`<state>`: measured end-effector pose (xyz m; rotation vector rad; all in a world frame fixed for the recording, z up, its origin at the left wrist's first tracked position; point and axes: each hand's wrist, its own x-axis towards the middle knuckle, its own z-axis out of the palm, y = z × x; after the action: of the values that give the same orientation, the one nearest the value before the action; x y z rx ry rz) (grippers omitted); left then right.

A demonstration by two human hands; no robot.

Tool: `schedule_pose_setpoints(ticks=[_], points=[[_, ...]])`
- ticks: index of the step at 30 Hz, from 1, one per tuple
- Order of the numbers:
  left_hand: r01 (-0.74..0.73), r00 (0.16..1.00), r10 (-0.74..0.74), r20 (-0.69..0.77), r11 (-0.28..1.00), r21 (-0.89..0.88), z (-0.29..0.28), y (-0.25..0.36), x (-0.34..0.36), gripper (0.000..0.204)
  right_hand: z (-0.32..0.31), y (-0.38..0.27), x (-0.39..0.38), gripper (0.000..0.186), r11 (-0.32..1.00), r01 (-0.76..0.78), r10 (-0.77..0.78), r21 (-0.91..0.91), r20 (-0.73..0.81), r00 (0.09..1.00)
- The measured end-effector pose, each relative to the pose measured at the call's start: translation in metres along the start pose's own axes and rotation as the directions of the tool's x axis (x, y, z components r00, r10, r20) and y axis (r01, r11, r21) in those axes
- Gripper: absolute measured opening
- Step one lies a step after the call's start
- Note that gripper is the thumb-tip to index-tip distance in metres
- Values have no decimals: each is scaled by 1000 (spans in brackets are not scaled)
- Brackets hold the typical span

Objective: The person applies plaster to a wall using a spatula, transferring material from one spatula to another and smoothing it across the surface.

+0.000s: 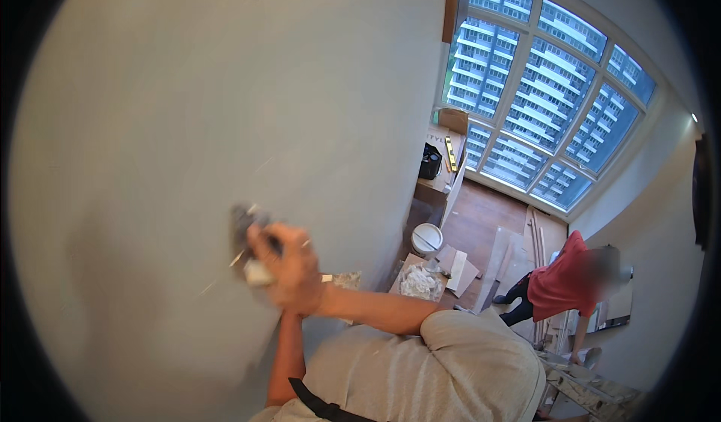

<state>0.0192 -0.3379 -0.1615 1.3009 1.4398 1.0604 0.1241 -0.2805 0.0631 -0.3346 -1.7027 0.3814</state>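
My right hand (pixel 297 268) is closed around a blurred dark grey and cream hand tool (pixel 244 234), its exact kind not clear. The tool is at the large pale grey wall (pixel 188 99), touching it or very close. My left forearm (pixel 291 354) rises from below and passes behind my right wrist, which hides my left hand. Just beyond my right wrist shows part of a speckled cream, flat piece (pixel 347 279); whether my left hand holds it is hidden. Faint light streaks mark the wall near the tool.
To the right stand a white bucket (pixel 426 238) with a stick across it and a cardboard box (pixel 451 121) bearing a yellow spirit level (pixel 451 154). Boards and sheeting lie on the floor. A person in red (pixel 563 283) bends near a spattered ladder (pixel 586 388). Tall windows (pixel 544 91) are behind.
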Motion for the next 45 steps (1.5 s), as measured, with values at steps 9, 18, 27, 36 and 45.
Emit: schedule_pose_setpoints(ticks=[9,18,27,36,45], points=[[176,983,-146,112,928,-328,-3,-22,9,28,6,-49,-62,51,916,398,-399,45,187,898],[292,956,-260,134,839,-460,8,25,15,31,-98,80,-41,49,978,-113,78,174,197,977],[123,932,-352,-87,533,-837,42,127,28,32,-144,92,-103,44,973,164,-206,161,297,932],[-50,952,-216,-218,592,-804,27,167,18,28,-197,176,-111,30,981,-187,193,-55,405,894],[85,982,-187,-30,574,-815,30,172,15,24,-161,204,-82,44,-212,-834,451,510,808,379]])
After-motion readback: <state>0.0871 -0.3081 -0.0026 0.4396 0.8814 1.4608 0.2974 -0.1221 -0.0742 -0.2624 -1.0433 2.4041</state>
